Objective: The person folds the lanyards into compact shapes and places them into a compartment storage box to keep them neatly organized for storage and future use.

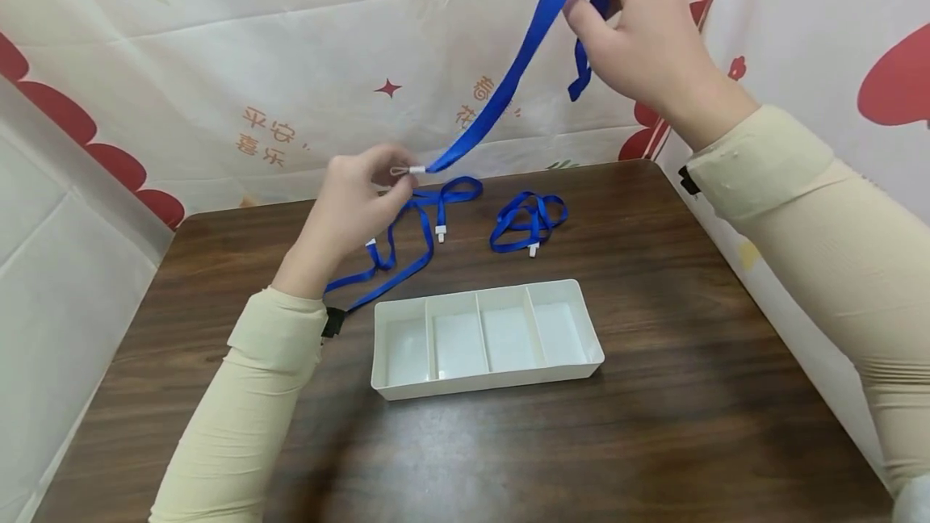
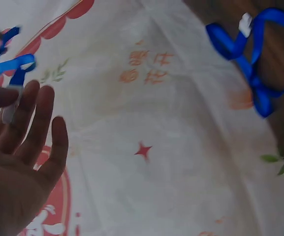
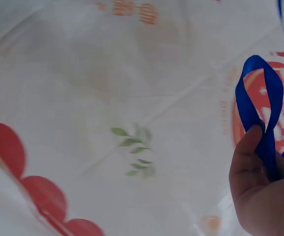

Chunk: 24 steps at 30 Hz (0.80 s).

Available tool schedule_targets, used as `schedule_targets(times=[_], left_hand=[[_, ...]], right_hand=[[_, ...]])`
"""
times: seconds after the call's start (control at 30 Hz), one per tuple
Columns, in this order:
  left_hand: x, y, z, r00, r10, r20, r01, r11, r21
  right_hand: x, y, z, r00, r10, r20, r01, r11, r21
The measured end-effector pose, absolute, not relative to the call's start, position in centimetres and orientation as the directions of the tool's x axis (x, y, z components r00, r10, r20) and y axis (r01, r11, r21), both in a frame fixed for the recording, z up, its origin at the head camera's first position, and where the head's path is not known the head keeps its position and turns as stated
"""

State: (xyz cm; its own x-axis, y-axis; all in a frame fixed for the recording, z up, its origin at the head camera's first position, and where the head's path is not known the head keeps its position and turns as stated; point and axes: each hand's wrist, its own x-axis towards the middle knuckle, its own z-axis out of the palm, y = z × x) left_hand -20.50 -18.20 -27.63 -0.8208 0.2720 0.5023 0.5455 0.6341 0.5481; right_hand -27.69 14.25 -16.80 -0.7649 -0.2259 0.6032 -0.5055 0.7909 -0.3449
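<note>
A blue lanyard (image 1: pixel 501 106) is stretched diagonally in the air above the back of the table. My left hand (image 1: pixel 352 196) pinches its white end fitting (image 1: pixel 417 170) between thumb and fingers, with a small pale loop sticking out. Higher up at the right, my right hand (image 1: pixel 647 31) grips the blue strap, and a short end dangles below the fingers. In the right wrist view the strap makes a loop (image 3: pixel 276 93) above the thumb and fingertip. The left wrist view shows the white fitting (image 2: pixel 10 108) under the thumb, the other fingers spread.
More blue lanyards (image 1: pixel 429 242) lie loosely tangled behind the left forearm, and another bundled lanyard (image 1: pixel 534 224) lies right of them. A white divided tray (image 1: pixel 494 381) with several compartments stands mid-table. Printed cloth (image 1: pixel 341 63) hangs behind the dark wooden table (image 1: pixel 654 426).
</note>
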Motion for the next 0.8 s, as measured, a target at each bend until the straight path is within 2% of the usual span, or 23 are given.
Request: schedule_targets(times=[0.2,0.4,0.5,0.6,0.7,0.8], left_hand=[[-20.6,-18.0,-29.6,-0.897,0.265,0.355,0.442,0.556,0.703],[-20.6,-17.6,-30.5,-0.937,0.262,0.232,0.315,0.344,0.885],[-20.3,-17.4,-30.1,-0.935,0.262,0.239,0.309,0.270,0.912],[-20.2,-17.1,-29.3,-0.932,0.235,0.275,0.337,0.289,0.896],[-20.3,-16.6,-28.3,-0.928,0.215,0.304,0.362,0.328,0.873],[-20.5,-16.0,-27.7,-0.915,0.228,0.333,0.396,0.345,0.851]], right_hand=[[-26.0,12.5,-14.9,-0.760,-0.224,0.610,-0.515,0.781,-0.354],[-26.0,12.4,-14.9,-0.809,-0.229,0.542,-0.467,0.809,-0.356],[-27.0,13.1,-15.7,-0.868,-0.278,0.412,-0.429,0.836,-0.340],[-27.8,13.5,-16.7,-0.910,-0.350,0.223,-0.407,0.859,-0.311],[-27.8,13.1,-18.3,-0.893,-0.439,0.096,-0.444,0.830,-0.338],[-27.1,11.8,-20.4,-0.831,-0.553,0.059,-0.521,0.736,-0.434]])
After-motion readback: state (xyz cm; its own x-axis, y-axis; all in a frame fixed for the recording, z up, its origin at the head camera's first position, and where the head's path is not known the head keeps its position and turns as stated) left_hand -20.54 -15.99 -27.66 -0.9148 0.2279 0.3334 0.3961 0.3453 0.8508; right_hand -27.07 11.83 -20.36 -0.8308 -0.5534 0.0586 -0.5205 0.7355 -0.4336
